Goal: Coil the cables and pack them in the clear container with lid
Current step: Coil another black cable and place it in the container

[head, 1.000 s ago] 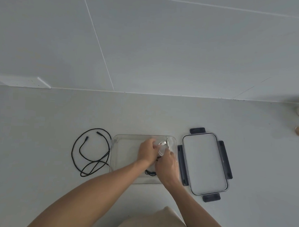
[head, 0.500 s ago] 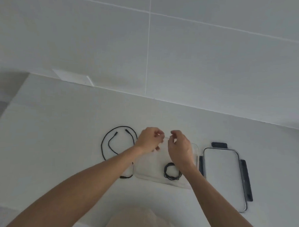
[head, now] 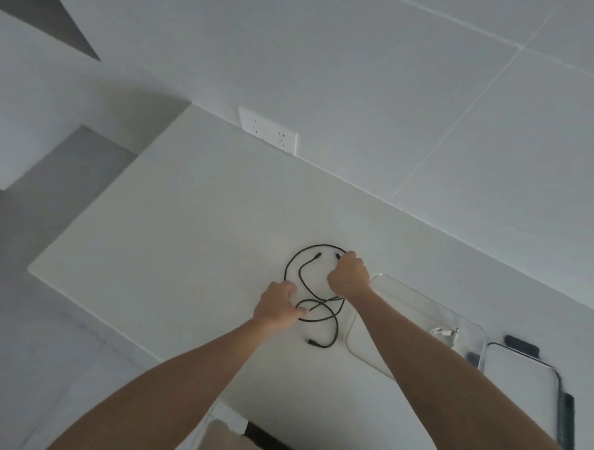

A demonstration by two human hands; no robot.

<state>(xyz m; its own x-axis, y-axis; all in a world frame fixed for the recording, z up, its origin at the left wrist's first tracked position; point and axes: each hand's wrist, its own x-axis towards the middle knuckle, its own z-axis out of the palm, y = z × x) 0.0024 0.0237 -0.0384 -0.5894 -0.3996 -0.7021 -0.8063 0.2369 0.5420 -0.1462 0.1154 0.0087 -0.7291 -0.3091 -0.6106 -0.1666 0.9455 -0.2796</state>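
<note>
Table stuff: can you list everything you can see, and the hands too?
black cable: one, black, lying in loose loops on the table, left of the container
clear container: one, see-through, open, on the table right of the cable
white cable: one, white, inside the container near its right end
lid: one, clear with dark clips, flat on the table right of the container
wall socket: one, white, on the wall behind the table
table: one, white, under everything
left hand: one, on the lower loops of the black cable
right hand: one, closed on the black cable near its top end
</note>
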